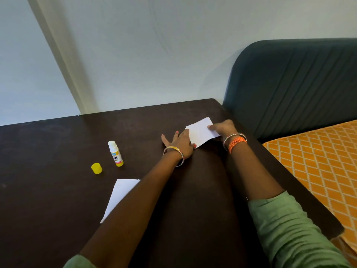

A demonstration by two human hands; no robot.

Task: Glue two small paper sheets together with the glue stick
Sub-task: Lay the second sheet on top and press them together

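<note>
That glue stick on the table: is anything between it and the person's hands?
Nothing visible blocks it. The uncapped glue stick stands upright on bare table, left of the left hand; its yellow cap sits off to the side. Both hands rest on the small paper.

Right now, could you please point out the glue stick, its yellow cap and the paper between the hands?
glue stick (pixel 115 154): head view, on its label.
yellow cap (pixel 96 168): head view, on its side.
paper (pixel 201 132): head view, its white middle.

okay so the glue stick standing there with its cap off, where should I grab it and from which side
Grip the glue stick round its labelled lower barrel, coming from the right, where the left hand already lies. It stands upright and uncapped, so keep your fingers off the white top; the yellow cap lies to its left.
</note>
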